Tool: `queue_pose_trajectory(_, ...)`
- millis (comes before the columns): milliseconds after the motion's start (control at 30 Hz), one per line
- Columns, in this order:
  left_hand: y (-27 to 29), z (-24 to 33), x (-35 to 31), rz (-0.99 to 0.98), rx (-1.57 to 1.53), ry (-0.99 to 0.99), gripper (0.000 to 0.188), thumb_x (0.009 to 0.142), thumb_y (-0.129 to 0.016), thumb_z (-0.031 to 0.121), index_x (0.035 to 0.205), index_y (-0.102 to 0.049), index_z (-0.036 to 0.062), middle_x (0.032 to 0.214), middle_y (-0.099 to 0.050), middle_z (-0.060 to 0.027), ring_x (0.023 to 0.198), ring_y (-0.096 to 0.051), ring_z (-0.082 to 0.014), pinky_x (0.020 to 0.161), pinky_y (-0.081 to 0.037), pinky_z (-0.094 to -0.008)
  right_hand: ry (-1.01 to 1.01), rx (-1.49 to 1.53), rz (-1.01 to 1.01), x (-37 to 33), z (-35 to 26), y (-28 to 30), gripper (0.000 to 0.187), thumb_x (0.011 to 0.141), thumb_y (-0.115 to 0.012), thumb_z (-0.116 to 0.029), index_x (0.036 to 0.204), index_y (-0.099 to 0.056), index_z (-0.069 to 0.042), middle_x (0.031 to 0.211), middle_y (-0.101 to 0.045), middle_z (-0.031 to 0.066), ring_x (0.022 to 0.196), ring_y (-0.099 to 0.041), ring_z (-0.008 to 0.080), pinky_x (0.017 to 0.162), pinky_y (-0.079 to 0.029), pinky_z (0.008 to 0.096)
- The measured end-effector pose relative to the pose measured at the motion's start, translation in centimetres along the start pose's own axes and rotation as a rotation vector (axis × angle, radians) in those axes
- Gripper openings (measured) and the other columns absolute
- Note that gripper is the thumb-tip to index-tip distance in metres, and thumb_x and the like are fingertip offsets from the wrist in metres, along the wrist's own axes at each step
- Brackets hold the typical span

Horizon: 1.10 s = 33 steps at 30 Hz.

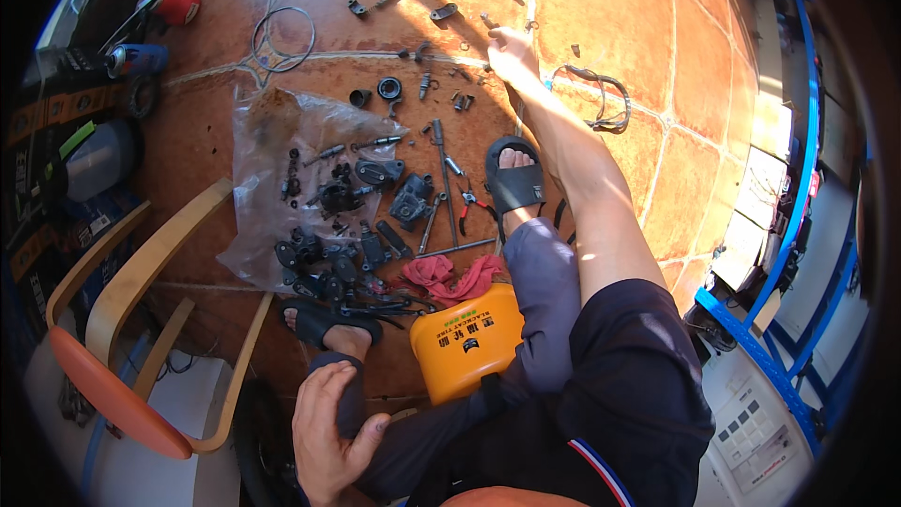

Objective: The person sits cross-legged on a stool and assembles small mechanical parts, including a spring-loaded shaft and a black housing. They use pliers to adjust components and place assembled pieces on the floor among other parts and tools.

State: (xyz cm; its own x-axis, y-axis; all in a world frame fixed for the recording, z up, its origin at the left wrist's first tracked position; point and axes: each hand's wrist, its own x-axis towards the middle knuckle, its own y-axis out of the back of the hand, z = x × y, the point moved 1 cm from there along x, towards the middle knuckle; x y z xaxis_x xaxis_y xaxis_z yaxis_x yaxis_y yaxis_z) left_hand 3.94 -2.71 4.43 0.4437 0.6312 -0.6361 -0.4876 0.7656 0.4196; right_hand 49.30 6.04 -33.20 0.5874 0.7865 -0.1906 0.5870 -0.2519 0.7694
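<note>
My right hand (513,58) reaches out to the tiled floor at the far side. Its fingers are closed at a small dark metal part (488,23), which shows at the fingertips; what kind of part it is cannot be made out. Near that hand lie a dark curved bracket (443,12) and a looped black cable (615,105). My left hand (328,437) is by my left knee, its fingers stretched out and nothing in it. Between my feet, a clear plastic sheet (258,145) bears several black and grey mechanical parts (343,192).
Pliers with red handles (479,202), a long metal rod (444,169) and a red cloth (450,279) lie near my right foot. A yellow plastic stool (469,343) stands before me. An orange-seated wooden chair (117,394) is at left, a blue shelf frame (807,131) at right.
</note>
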Motion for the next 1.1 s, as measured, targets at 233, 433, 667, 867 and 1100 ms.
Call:
queue_pose_trajectory(233, -0.1, -0.4, 0.4, -0.016, 0.034, -0.024, 0.060, 0.081, -0.078, 0.033, 0.126, -0.058, -0.0017, 0.125, -0.059, -0.0227, 0.115, -0.059, -0.0391, 0.100, -0.045, -0.0426, 0.211, -0.090, -0.331, -3.4, -3.4, -3.8, 0.030, 0.089, -0.065, -0.033, 0.099, -0.071, -0.005, 0.091, -0.072, 0.0166, 0.087, -0.070, 0.0340, 0.078, -0.055, 0.0428)
queue_pose_trajectory(433, -0.1, -0.7, 0.5, -0.019, 0.050, -0.036, 0.060, 0.081, -0.078, 0.033, 0.126, -0.058, -0.0014, 0.125, -0.060, -0.0228, 0.115, -0.060, -0.0393, 0.100, -0.046, -0.0428, -0.009, -0.391, -0.513, -5.5, -6.4, -5.9, 0.050, 0.085, -0.067, -0.053, 0.096, -0.072, -0.004, 0.092, -0.073, 0.0187, 0.092, -0.071, 0.0368, 0.079, -0.055, 0.0486)
queue_pose_trajectory(667, -0.2, 0.0, 0.1, -0.013, 0.034, 0.004, 0.062, 0.081, -0.078, 0.037, 0.125, -0.058, -0.0011, 0.125, -0.060, -0.0230, 0.114, -0.060, -0.0391, 0.099, -0.046, -0.0427, -0.220, -0.320, -0.496, -5.6, -5.9, -7.1, 0.051, 0.079, -0.072, -0.053, 0.091, -0.076, -0.004, 0.098, -0.074, 0.0202, 0.094, -0.071, 0.0345, 0.080, -0.055, 0.0440)
queue_pose_trajectory(867, -0.1, -0.2, -0.3, 0.011, 0.024, -0.007, 0.061, 0.081, -0.078, 0.037, 0.125, -0.058, -0.0011, 0.125, -0.060, -0.0229, 0.114, -0.060, -0.0392, 0.099, -0.046, -0.0426, -0.329, 0.010, -0.588, -6.7, -4.9, -6.3, 0.043, 0.083, -0.072, -0.046, 0.093, -0.075, -0.004, 0.094, -0.074, 0.0143, 0.090, -0.071, 0.0256, 0.080, -0.054, 0.0363)
queue_pose_trajectory(1100, -0.1, -0.9, -0.3, 0.022, 0.047, -0.028, 0.058, 0.079, -0.080, 0.030, 0.123, -0.060, -0.0016, 0.124, -0.061, -0.0223, 0.114, -0.060, -0.0394, 0.099, -0.046, -0.0434, 0.138, 0.211, -0.574, -7.8, -7.2, -5.5, 0.037, 0.091, -0.068, -0.032, 0.110, -0.068, 0.000, 0.093, -0.072, 0.0123, 0.087, -0.068, 0.0199, 0.078, -0.053, 0.0362)
